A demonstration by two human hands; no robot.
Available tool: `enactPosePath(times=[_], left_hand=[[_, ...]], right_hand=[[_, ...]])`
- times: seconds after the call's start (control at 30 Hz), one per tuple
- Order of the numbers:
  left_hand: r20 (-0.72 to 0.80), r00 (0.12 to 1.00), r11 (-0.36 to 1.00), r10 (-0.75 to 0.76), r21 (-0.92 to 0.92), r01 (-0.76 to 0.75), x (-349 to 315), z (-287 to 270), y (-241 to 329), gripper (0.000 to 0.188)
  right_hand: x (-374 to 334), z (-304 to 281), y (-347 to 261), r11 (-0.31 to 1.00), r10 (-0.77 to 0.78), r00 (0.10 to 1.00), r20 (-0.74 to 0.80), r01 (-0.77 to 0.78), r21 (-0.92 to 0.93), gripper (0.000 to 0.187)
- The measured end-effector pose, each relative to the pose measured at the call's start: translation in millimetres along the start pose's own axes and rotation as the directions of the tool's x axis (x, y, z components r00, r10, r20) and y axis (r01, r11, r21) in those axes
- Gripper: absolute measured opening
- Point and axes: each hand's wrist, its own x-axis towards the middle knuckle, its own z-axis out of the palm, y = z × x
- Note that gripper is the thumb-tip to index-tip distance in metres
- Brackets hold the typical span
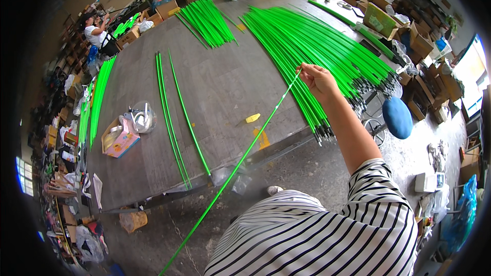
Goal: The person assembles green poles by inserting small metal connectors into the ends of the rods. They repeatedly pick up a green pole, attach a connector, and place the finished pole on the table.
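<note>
Your right hand [316,78] fingers pinch the green rod [240,161] by its tip, above the tabletop's [220,87] near edge; left hand unseen. Keep the pinch firm; the long rod sags floorward.

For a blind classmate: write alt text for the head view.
The right hand pinches the white tip of a long green rod above a grey table spread with green rod piles. The left hand is out of view.

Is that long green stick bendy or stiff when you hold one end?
Probably fairly stiff: the green stick stays nearly straight though the right hand pinches only its tip. It looks thin, so likely light. Being round, it might roll on the table.
</note>
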Motion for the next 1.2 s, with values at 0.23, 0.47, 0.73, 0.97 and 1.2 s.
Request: enactPosePath(times=[0.23, 0.47, 0.73, 0.97, 1.2], left_hand=[[0.061, 0.996, 0.990, 0.063, -0.130, -0.055, 35.7, -8.1, 4.6, 0.036], [-0.054, 0.998, 0.958, -0.012, -0.286, -0.004, 87.3, -54.1, 55.5, 0.025], [0.390, 0.910, 0.857, 0.138, -0.508, 0.088, 61.6, 29.8, -48.9, 0.009], [-0.365, 0.899, 0.740, 0.244, -0.529, -0.415, 13.5, 81.8, -59.9, 0.027], [-0.216, 0.937, 0.769, 0.274, -0.537, -0.348, 49.2, 59.0, -52.0, 0.029]], right_hand=[[-5.8, 6.9, 18.6, 0.997, -0.004, 1.000, -0.028, 0.006, 0.076, 0.010], [11.8, -4.0, 57.6, 0.994, 0.070, 0.997, 0.037, -0.073, 0.083, 0.009], [51.8, -139.3, 65.4, 0.945, 0.076, 0.989, 0.130, -0.030, -0.326, 0.030], [57.1, -124.4, 92.7, 0.938, 0.144, 0.989, 0.034, -0.125, -0.324, 0.024], [52.4, -163.3, 68.6, 0.957, 0.290, 0.914, 0.283, -0.272, -0.101, 0.019]])
